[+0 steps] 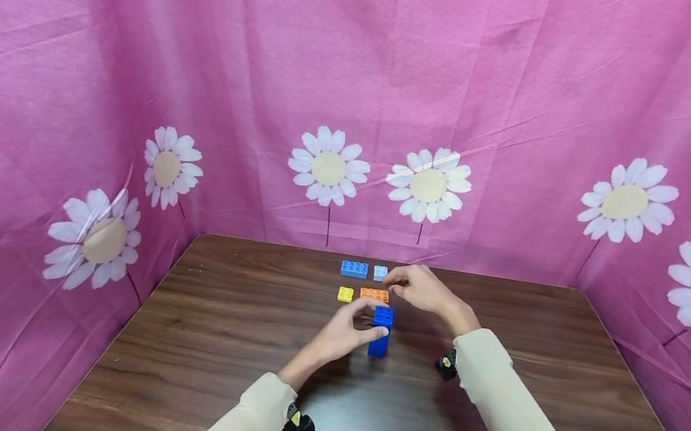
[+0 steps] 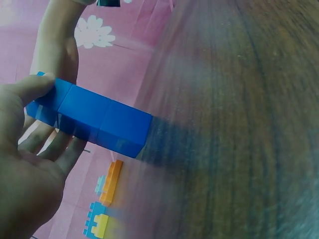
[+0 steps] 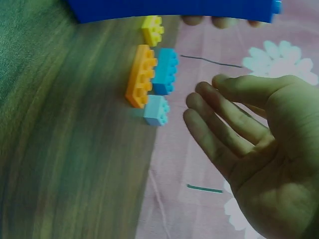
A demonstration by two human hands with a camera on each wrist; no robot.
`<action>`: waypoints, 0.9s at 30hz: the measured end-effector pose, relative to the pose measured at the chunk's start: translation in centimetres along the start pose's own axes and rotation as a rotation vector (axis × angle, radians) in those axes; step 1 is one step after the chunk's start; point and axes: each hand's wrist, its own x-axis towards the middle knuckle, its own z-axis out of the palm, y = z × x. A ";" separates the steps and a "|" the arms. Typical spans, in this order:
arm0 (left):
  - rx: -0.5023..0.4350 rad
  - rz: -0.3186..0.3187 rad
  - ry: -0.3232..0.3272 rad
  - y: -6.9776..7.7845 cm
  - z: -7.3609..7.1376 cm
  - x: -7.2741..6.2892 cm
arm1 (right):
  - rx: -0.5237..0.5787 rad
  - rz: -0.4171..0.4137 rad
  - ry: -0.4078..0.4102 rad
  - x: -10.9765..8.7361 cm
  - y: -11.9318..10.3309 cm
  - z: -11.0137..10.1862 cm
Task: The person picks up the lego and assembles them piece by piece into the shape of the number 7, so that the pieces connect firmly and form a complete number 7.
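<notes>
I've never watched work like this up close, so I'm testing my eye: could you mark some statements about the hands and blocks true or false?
1. The left hand grips the dark blue stack. True.
2. The right hand grips the orange block. False: it holds nothing.
3. In the head view, the yellow block is left of the orange block. True.
4. The pale blue block sits on top of the dark blue stack. False: it is on the table, apart from the stack.
5. The long light blue block is near the table's far edge. True.
</notes>
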 end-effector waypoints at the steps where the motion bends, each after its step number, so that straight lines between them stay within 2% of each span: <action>1: -0.005 0.000 0.003 0.0 0.0 0.0 | 0.001 -0.002 0.002 0.3 0.1 0.2; 8: 0.002 0.007 0.020 -0.5 -0.4 0.1 | -0.009 0.030 0.043 1.9 0.9 1.5; 15: -0.015 -0.015 0.007 -0.7 -0.7 0.1 | 0.022 0.074 0.035 2.8 1.6 2.7; 22: -0.067 -0.008 -0.003 -0.8 -0.6 0.2 | -0.073 0.048 0.013 3.0 2.1 3.7; 27: -0.068 -0.018 -0.022 -0.9 -0.6 0.2 | -0.116 0.074 -0.020 2.8 2.5 4.8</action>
